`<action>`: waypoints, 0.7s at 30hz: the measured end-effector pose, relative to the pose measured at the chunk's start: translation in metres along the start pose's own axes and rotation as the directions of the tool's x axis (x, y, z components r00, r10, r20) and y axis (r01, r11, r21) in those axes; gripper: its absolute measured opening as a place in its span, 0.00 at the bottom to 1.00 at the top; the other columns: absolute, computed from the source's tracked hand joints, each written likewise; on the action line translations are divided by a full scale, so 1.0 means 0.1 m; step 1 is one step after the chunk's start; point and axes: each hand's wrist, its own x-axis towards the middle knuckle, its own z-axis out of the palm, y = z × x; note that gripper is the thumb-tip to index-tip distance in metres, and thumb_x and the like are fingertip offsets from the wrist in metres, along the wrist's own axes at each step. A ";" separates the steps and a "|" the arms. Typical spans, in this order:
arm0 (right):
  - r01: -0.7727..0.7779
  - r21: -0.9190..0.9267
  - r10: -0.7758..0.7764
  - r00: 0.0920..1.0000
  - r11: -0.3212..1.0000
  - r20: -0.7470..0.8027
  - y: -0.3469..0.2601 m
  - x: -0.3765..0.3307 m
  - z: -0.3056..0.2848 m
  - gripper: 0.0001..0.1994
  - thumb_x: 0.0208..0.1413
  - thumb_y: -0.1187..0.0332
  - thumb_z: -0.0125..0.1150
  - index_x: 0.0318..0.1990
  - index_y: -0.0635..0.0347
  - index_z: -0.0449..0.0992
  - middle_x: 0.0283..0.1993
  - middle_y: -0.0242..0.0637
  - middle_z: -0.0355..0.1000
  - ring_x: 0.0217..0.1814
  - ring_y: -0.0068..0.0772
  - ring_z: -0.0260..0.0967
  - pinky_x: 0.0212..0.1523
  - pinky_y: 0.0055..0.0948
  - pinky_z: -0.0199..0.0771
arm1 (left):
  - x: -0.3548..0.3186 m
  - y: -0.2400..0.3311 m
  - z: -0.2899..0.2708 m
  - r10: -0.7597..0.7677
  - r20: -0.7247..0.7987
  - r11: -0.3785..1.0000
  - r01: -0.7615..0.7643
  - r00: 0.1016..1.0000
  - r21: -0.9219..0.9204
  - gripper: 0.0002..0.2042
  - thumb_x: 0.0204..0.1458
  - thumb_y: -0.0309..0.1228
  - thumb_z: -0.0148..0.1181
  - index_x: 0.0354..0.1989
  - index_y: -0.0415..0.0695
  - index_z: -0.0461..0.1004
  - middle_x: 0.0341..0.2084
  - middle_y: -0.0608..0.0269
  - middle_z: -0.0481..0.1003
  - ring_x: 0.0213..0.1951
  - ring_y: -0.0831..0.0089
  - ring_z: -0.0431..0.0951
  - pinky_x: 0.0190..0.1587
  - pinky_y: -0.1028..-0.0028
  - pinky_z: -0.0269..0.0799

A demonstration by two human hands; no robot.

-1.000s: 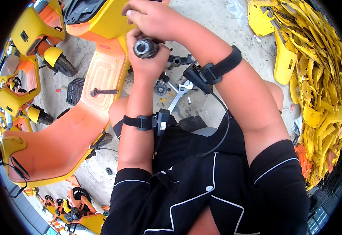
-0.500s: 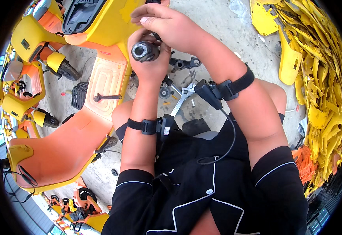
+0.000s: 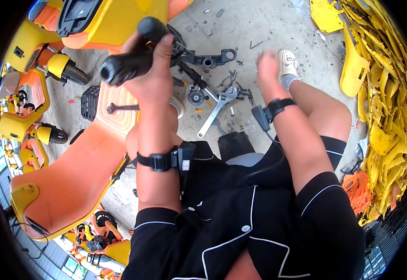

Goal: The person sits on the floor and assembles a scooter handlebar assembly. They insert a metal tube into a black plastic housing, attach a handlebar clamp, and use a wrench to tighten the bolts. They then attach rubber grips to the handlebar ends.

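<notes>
My left hand (image 3: 151, 86) is wrapped round a black tubular part (image 3: 131, 67) with a hollow round end toward me. I cannot make out its exact kind. Behind it a rounded black knob (image 3: 152, 29) sticks up past my thumb; whether the two are one piece is unclear. My right hand (image 3: 268, 67), smeared by motion, hovers near my right shoe (image 3: 288, 63), well apart from the part. On the floor between my legs lie an adjustable wrench (image 3: 218, 111), a black bracket with holes (image 3: 212, 59) and a dark round gear-like piece (image 3: 196, 97).
An orange and yellow scooter body (image 3: 80, 158) lies at my left, with a spanner (image 3: 121, 108) on it. Several yellow scooters stand farther left. A tall heap of yellow panels (image 3: 390, 116) rises at the right, with orange pieces (image 3: 358, 189) beside it.
My right hand has left the black part and moved right and down toward my right shoe. My left hand has shifted left, tilting the part so its hollow end points left.
</notes>
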 end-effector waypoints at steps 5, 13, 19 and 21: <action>0.467 -0.856 0.358 0.778 0.223 0.517 2.05 -0.22 -1.06 0.20 0.57 0.59 0.54 0.45 0.68 0.79 0.44 0.58 0.78 0.49 0.60 0.75 0.50 0.48 0.74 | 0.08 -0.11 -0.21 0.065 -0.067 0.992 -0.057 0.996 0.113 0.13 0.53 0.23 0.68 0.45 0.35 0.75 0.38 0.56 0.79 0.37 0.70 0.79 0.45 0.70 0.77; 0.014 -0.901 0.574 0.766 0.434 0.288 3.52 -1.03 -0.69 0.24 0.56 0.52 0.64 0.44 0.71 0.80 0.44 0.60 0.78 0.51 0.61 0.75 0.51 0.46 0.74 | 0.09 -0.17 -0.60 -0.041 -0.175 0.942 0.096 0.984 0.322 0.35 0.55 0.55 0.62 0.59 0.35 0.67 0.47 0.48 0.76 0.42 0.52 0.82 0.45 0.57 0.83; -0.431 -0.737 0.646 0.764 0.520 0.009 3.92 -0.91 -0.45 0.26 0.53 0.54 0.67 0.44 0.74 0.79 0.43 0.58 0.79 0.51 0.56 0.77 0.47 0.46 0.73 | 0.07 -0.27 -0.54 0.053 -0.188 0.919 0.026 0.981 0.393 0.37 0.55 0.57 0.59 0.61 0.35 0.67 0.44 0.47 0.77 0.45 0.50 0.81 0.50 0.57 0.80; -0.539 -0.598 0.678 0.735 0.593 0.009 3.82 -0.91 -0.47 0.20 0.54 0.59 0.64 0.39 0.73 0.78 0.36 0.48 0.76 0.39 0.45 0.75 0.41 0.43 0.71 | 0.07 -0.28 -0.52 -0.019 -0.187 0.953 0.074 0.982 0.294 0.37 0.57 0.55 0.60 0.62 0.35 0.64 0.48 0.47 0.75 0.47 0.52 0.81 0.50 0.57 0.81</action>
